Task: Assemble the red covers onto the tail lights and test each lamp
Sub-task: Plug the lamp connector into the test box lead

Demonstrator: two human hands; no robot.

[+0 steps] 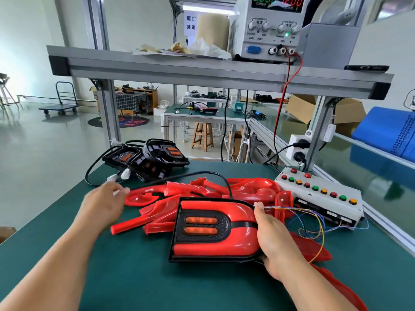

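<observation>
The tail light (211,230) lies flat on the green table (134,272), just toward 6 o'clock from the table's middle; its red cover is already seated in the black frame, and two orange lenses sit in a dark grille at its 9 o'clock end. The right hand (276,243) clamps its rounded 3 o'clock end, fingers curled under the edge and thumb lying over the top; thin coloured wires (314,221) run from beside the thumb toward 3 o'clock, to the button box (318,194) at 2 o'clock with its row of red, green and yellow buttons.

The left hand (103,203) hovers above the table at 9 o'clock of the tail light, apart from it; it is blurred, something small and pale shows at its fingertips, and I cannot tell whether the fingers pinch it or are simply spread.

Loose red covers (224,189) lie heaped just beyond the tail light at 12 o'clock, some touching it, and more spill out past the right forearm toward 4 o'clock. A black cable (202,175) arcs over the heap; farther out at 11 o'clock a stack of unfinished lamps (146,160) in black sits with white plugs (125,173) on short leads beside it.

On the shelf (202,68) overhead at 1 o'clock stands a power supply (267,25) with green and red digits lit; a red lead drops from it toward the table.
</observation>
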